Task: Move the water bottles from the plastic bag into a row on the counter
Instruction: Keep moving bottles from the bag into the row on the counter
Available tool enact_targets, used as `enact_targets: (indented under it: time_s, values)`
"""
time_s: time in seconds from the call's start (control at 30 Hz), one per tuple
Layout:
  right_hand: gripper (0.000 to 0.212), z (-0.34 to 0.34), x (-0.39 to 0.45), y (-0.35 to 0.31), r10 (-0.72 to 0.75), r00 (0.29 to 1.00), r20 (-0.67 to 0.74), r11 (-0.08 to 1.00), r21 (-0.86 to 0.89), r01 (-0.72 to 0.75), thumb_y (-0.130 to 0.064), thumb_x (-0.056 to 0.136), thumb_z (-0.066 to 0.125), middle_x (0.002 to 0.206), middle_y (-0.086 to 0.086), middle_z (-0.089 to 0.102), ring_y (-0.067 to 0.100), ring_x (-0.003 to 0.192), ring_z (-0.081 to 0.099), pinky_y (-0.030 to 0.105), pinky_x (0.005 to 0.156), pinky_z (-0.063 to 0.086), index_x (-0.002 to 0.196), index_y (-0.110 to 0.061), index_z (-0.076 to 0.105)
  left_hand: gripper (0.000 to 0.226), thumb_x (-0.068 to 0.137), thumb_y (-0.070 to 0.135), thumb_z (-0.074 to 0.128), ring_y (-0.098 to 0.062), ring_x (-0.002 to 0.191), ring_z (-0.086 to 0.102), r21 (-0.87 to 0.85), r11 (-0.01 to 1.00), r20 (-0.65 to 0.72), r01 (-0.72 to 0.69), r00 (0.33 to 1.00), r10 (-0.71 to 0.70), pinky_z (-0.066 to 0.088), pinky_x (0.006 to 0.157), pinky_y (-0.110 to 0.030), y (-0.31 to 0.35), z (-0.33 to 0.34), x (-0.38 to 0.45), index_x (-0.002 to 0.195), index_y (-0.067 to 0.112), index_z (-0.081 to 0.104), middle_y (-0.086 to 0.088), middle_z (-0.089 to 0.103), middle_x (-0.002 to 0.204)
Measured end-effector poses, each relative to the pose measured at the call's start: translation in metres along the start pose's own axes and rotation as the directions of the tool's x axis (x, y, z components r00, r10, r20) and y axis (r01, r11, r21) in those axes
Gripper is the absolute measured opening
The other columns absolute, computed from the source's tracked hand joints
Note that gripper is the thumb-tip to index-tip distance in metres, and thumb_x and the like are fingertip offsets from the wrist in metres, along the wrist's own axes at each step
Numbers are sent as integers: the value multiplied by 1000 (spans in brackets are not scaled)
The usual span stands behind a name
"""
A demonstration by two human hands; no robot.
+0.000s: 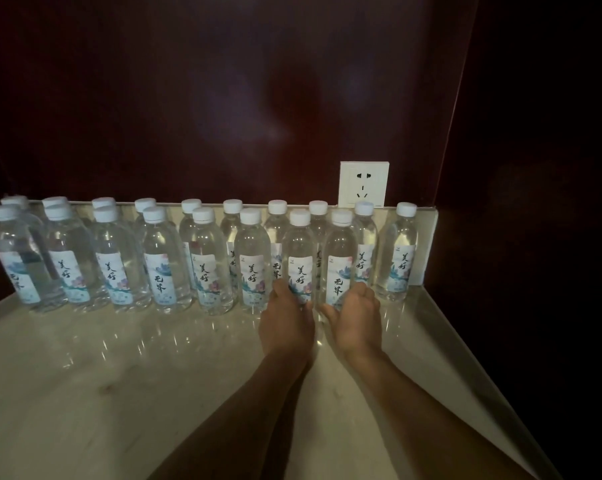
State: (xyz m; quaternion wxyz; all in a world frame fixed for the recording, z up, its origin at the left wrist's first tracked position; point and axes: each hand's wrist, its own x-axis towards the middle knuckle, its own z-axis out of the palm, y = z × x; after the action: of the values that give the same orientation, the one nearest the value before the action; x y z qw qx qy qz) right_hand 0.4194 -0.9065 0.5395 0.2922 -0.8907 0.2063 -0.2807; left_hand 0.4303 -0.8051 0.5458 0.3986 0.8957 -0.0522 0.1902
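Bottles [202, 265] stand upright in two rows along the back edge of the desk [119, 375], white caps up, labels facing forward; the back row sits against the low upstand, the front row just ahead of it. One bottle [400, 251] stands alone near the back right corner. No bag is in view. The left hand [285, 320] wraps the lower body of a front-row bottle [300, 258]; the right hand [356, 318] wraps the lower body of the next bottle [341, 261] to its right. Both hands curl round the base sections, thumbs toward each other, and the two held bottles stand just beside one another at the right end of the front row. Whether the bases rest fully on the desk cannot be told, as the hands hide them. Judged from the clear, filled bodies, each bottle is moderately heavy for its size, with thin walls that will dent under a hard squeeze and a smooth surface that may slip. Best hold: round the labelled mid-body or just below it, with light, even pressure. Judged hazard: a nudge to one bottle could topple its close neighbours. A wall socket [363, 183] sits above the upstand behind the right end of the rows.
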Motion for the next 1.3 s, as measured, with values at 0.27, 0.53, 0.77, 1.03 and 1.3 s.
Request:
enact_targets:
  time_s: [0.27, 0.53, 0.77, 1.03, 1.3]
  values:
    - [55, -2, 1, 0, 20, 1000, 0, 1000, 1, -20, -36, 85, 73, 127, 14, 53, 31, 119, 48, 35, 95, 43, 122, -4, 49, 31, 92, 26, 66, -28, 100, 68, -31, 999, -32, 10, 999, -11, 54, 85, -43, -4, 3, 1, 113, 14, 47, -6, 69, 108]
    - [55, -2, -1, 1, 10, 1000, -1, 1000, 6, -10, -36, 85, 73, 128, 15, 52, 32, 120, 48, 36, 96, 42, 122, -4, 47, 38, 94, 27, 65, -26, 102, 63, -35, 999, -46, -5, 999, 3, 48, 85, -35, -7, 4, 0, 124, 9, 50, -7, 64, 114]
    - [56, -3, -1, 1, 10, 1000, 3, 1000, 9, -10, -36, 86, 72, 130, 15, 51, 32, 121, 47, 37, 96, 42, 124, -4, 46, 37, 93, 25, 66, -27, 99, 68, -62, 998, -44, 8, 999, -11, 49, 80, -34, -4, 3, -1, 122, 10, 48, -6, 68, 108]
    - [56, -4, -1, 0, 12, 1000, 9, 1000, 2, -12, -38, 86, 71, 130, 14, 51, 31, 120, 47, 37, 95, 43, 124, -6, 45, 30, 94, 24, 66, -22, 98, 67, -80, 997, -56, -16, 998, 12, 53, 82, -33, -2, 1, -6, 117, 11, 52, -4, 68, 107]
    - [58, -3, 0, 2, 4, 1000, 15, 1000, 18, -4, -40, 85, 72, 129, 15, 51, 33, 120, 47, 37, 94, 43, 122, -5, 46, 33, 95, 24, 64, -20, 98, 66, -87, 995, -85, -44, 996, 37, 45, 77, -25, 3, -5, -16, 123, 10, 54, -4, 68, 109]
